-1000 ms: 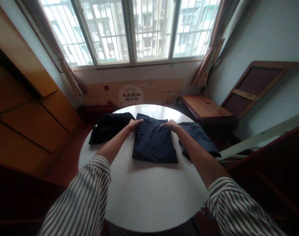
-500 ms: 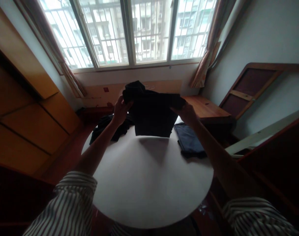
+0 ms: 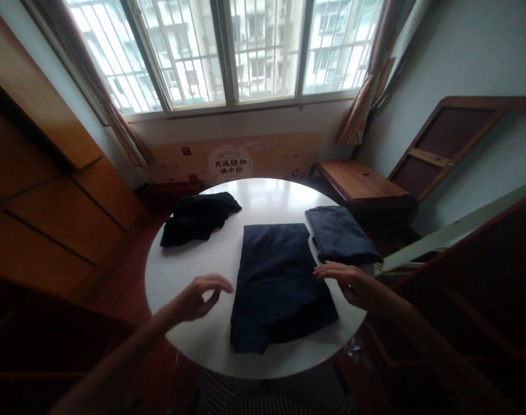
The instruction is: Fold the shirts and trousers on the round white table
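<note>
A folded navy-blue cloth garment (image 3: 282,276) lies flat near the front of a round, glossy white table (image 3: 194,262), between a person's bare hands. At its left edge, the left hand (image 3: 209,295) hovers with fingers curved and close together, the thumb apart from them and nothing pinched. Opposite, the right hand (image 3: 343,280) extends its fingers, held nearly together, to the garment's right edge, thumb bent below and away from the fingertips; whether either hand touches the cloth cannot be told. A second folded navy-blue garment (image 3: 343,233) rests just beyond the right hand, while a crumpled black cloth garment (image 3: 198,218) sits at the table's far left. Behind stands a low brown wooden table (image 3: 362,178), beneath a barred window (image 3: 263,52).
</note>
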Tool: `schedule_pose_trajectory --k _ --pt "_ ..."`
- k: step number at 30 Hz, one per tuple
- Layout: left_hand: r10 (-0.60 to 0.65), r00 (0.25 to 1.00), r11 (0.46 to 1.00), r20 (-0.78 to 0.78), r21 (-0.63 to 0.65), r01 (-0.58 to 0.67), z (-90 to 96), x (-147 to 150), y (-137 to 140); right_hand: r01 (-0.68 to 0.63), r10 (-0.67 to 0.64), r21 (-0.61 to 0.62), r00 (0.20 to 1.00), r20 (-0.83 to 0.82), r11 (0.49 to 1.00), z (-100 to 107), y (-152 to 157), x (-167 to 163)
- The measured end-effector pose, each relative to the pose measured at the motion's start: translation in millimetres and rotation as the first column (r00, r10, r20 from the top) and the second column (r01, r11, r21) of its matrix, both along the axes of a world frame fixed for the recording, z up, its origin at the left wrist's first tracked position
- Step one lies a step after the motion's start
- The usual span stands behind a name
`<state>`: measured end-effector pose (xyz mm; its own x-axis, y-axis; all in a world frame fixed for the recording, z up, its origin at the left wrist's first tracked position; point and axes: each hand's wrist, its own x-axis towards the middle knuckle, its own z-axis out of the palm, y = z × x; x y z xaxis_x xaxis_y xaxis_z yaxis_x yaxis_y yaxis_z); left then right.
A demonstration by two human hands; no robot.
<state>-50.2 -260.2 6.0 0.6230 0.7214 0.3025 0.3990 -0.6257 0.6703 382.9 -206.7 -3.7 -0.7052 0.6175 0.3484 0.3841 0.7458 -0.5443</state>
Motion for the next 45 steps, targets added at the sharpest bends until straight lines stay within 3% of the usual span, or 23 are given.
schedule_pose_trajectory --k 3,6,9,12,17,23,27,31,34,37,41,45 --pt "0.284 0.957 0.957 0.053 -0.087 -0.278 5.1 13.4 74.2 0.073 -0.072 0.012 0.997 -0.037 0.997 24.3 32.3 -34.7" --pt "0.502 0.864 0.84 0.03 -0.255 -0.479 0.7 39.1 153.8 0.068 -0.068 0.005 0.996 0.05 0.998 40.1 67.2 -87.6" --pt "0.476 0.877 0.818 -0.066 -0.332 -0.47 -5.5 59.9 207.4 -0.015 0.017 -0.017 0.989 0.145 1.0 37.4 87.0 -133.3" --pt "0.401 0.905 0.824 -0.14 -0.377 -0.423 -11.3 64.7 229.7 -0.13 0.123 0.002 0.945 0.302 0.992 18.2 81.9 -154.7" --pt "0.366 0.915 0.834 -0.169 -0.377 -0.403 -26.8 56.3 233.7 -0.213 0.194 0.006 0.9 0.39 0.977 -10.0 35.2 -147.6" --pt "0.397 0.912 0.854 -0.102 -0.323 -0.408 -33.0 48.7 235.5 -0.328 0.35 -0.121 0.881 0.318 0.937 3.1 -7.1 -128.9" --pt "0.456 0.887 0.852 -0.076 -0.252 -0.459 -16.4 31.5 241.1 -0.343 0.382 -0.176 0.873 0.302 0.923 10.2 -8.4 -133.7" --pt "0.503 0.86 0.844 -0.084 -0.168 -0.51 -4.0 28.6 232.3 -0.351 0.375 -0.13 0.872 0.314 0.927 5.0 -4.2 -143.5" --pt "0.398 0.91 0.906 -0.112 -0.107 -0.409 -10.9 50.7 211.5 -0.351 0.36 -0.086 0.88 0.31 0.932 -1.4 -4.6 -146.2" --pt "0.234 0.939 0.964 -0.253 -0.062 -0.257 -27.2 76.2 192.0 -0.348 0.348 -0.057 0.884 0.312 0.936 -4.9 -8.7 -144.3" --pt "0.27 0.884 0.956 -0.381 -0.005 -0.294 -41.7 86.0 189.7 -0.365 0.361 -0.047 0.884 0.298 0.93 -4.2 -19.5 -137.4" --pt "0.313 0.893 0.934 -0.323 -0.063 -0.35 -40.0 80.5 206.4 -0.376 0.384 -0.084 0.878 0.287 0.923 -1.7 -30.2 -129.5"
